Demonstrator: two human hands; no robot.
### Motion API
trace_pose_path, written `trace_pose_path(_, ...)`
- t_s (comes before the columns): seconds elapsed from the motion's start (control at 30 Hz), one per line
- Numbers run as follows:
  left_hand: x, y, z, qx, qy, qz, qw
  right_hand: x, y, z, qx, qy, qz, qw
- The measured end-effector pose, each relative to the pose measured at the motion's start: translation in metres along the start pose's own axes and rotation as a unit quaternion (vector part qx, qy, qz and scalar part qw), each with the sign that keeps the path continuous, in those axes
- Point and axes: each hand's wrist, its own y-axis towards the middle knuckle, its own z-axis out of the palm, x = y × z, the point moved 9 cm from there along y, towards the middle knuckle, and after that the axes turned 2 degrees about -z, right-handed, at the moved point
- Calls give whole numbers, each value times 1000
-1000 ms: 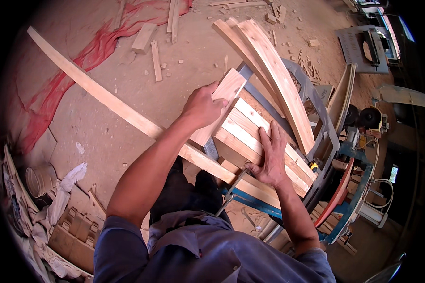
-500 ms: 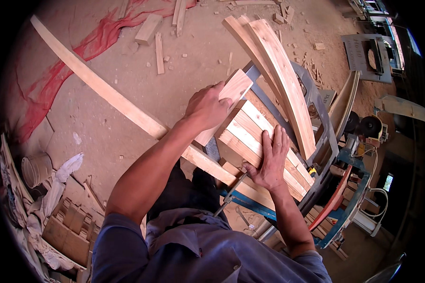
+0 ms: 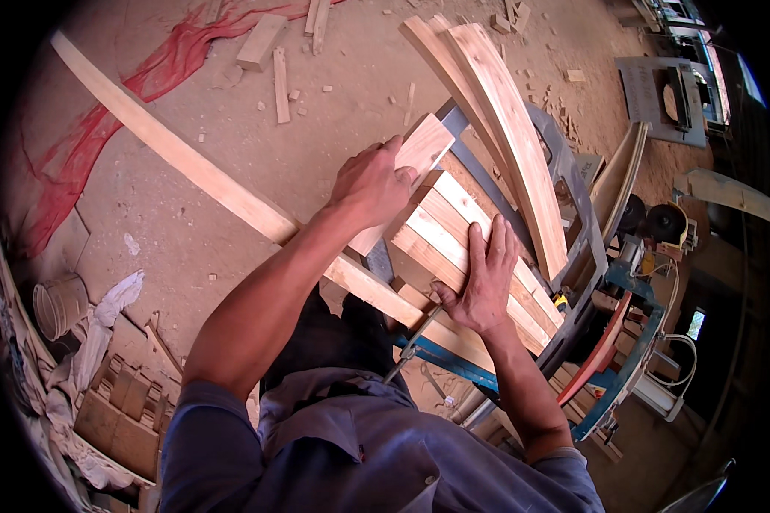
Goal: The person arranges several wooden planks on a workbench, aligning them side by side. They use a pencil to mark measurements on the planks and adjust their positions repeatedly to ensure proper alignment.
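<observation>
My left hand (image 3: 372,186) is closed round a short, thick wooden board (image 3: 424,147), its fingers over the far edge and its thumb on the near face. To the right of that board lies a row of pale wooden strips (image 3: 441,224), side by side. My right hand (image 3: 485,278) rests on these strips with its fingers stretched out and its thumb apart near a thin metal rod (image 3: 408,350). A long curved wooden strip (image 3: 184,158) runs from the far left to below my left forearm, which hides part of it.
Curved wooden boards (image 3: 512,141) lean at the far right of the metal frame (image 3: 472,162). Farther right stands a blue-and-red machine (image 3: 612,363). Offcuts and a red sheet (image 3: 158,73) lie on the floor. A bucket (image 3: 60,306) and cloth sit at the left.
The whole view has shifted slightly. Both hands stay on the wood, with hardly any change in their hold.
</observation>
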Motion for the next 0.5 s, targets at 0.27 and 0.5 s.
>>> trace_pose_path(0.27,4,2,2,-5,-26,-9,1000,0,1,1,-7,1,0,1000)
trace_pose_path(0.5,7,2,4,10,-17,-6,1000,3,1,-3,-11,5,-3,1000)
